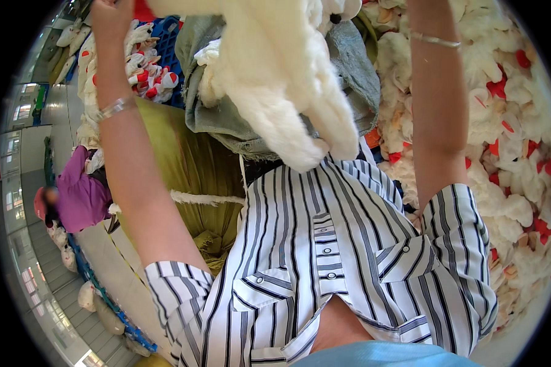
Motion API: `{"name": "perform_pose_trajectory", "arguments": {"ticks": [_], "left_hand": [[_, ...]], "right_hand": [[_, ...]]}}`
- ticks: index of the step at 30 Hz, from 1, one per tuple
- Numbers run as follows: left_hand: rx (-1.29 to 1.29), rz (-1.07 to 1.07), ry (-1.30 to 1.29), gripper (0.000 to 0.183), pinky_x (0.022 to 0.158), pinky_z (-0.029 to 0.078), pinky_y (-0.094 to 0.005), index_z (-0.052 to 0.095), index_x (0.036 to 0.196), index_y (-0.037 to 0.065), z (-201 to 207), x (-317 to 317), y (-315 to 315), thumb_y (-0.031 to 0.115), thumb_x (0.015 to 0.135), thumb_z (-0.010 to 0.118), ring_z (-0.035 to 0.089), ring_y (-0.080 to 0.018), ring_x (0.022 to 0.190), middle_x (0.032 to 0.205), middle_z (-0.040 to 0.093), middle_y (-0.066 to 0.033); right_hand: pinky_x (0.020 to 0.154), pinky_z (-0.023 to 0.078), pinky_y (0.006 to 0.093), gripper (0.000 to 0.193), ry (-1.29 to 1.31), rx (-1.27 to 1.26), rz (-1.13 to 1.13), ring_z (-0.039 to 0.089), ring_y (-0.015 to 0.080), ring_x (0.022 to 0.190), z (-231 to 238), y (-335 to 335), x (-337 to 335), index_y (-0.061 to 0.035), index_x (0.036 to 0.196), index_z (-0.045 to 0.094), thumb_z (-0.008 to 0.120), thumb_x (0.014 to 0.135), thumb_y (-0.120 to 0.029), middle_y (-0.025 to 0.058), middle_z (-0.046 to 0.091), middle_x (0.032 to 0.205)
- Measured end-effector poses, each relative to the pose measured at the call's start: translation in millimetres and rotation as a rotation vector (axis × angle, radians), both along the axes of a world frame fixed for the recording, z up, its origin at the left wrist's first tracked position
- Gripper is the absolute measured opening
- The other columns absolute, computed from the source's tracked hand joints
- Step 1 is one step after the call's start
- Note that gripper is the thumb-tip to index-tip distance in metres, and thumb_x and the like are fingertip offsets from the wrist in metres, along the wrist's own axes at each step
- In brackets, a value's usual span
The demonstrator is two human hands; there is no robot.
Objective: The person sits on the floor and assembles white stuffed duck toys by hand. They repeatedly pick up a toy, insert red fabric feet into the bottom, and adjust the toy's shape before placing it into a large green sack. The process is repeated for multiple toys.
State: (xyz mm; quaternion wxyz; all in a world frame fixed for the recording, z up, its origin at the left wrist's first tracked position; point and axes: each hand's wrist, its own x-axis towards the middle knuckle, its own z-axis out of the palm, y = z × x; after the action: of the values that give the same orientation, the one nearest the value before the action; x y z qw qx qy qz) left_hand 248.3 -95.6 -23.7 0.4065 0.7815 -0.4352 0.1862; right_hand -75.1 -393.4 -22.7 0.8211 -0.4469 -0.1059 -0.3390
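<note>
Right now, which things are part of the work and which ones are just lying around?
Seems part of the work:
white plush piece, hanging up front
left hand, at the top edge, its grip unclear

Probably just lying about:
grey-green sack, behind the plush
yellow-green sack
blue crate
heap of white and red plush pieces, on the right
</note>
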Motion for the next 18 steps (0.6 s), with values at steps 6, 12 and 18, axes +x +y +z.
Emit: {"name": "perform_pose_trajectory", "arguments": {"ticks": [6, 12, 18], "left_hand": [[0.385, -0.216, 0.692, 0.034, 0.067, 0.047, -0.023, 0.063, 0.105, 0.008, -147, -142, 75, 0.04, 0.094, 0.06, 0.06, -0.0078, 0.078, 0.085, 0.064, -0.0014], [0.595, -0.336, 1.38, 0.057, 0.044, 0.044, -0.0209, 0.063, 0.098, -0.002, -168, -231, 116, 0.053, 0.095, 0.05, 0.062, -0.0124, 0.054, 0.077, 0.066, -0.0106], [0.612, -0.312, 1.181, 0.032, 0.054, 0.05, -0.0264, 0.066, 0.093, -0.005, -175, -271, 88, 0.026, 0.088, 0.062, 0.062, -0.0114, 0.06, 0.073, 0.067, -0.0099]], "right_hand": [[0.075, 0.052, 0.0332, 0.041, 0.931, -0.475, 0.002, 0.062, 0.0158, 0.088, -170, 102, -55, -0.0025, 0.096, 0.065, 0.054, 0.096, -0.042, 0.005, 0.065, 0.091], [0.062, 0.052, 0.0319, 0.047, 1.401, -0.518, 0.008, 0.061, 0.0177, 0.069, -183, 177, -117, 0.0009, 0.083, 0.062, 0.061, 0.091, -0.045, 0.0071, 0.063, 0.075], [0.058, 0.043, 0.0331, 0.033, 1.148, -0.929, -0.101, 0.049, 0.0169, 0.059, -199, 205, -118, 0.0043, 0.081, 0.058, 0.063, 0.091, -0.027, 0.0139, 0.052, 0.064]]}}
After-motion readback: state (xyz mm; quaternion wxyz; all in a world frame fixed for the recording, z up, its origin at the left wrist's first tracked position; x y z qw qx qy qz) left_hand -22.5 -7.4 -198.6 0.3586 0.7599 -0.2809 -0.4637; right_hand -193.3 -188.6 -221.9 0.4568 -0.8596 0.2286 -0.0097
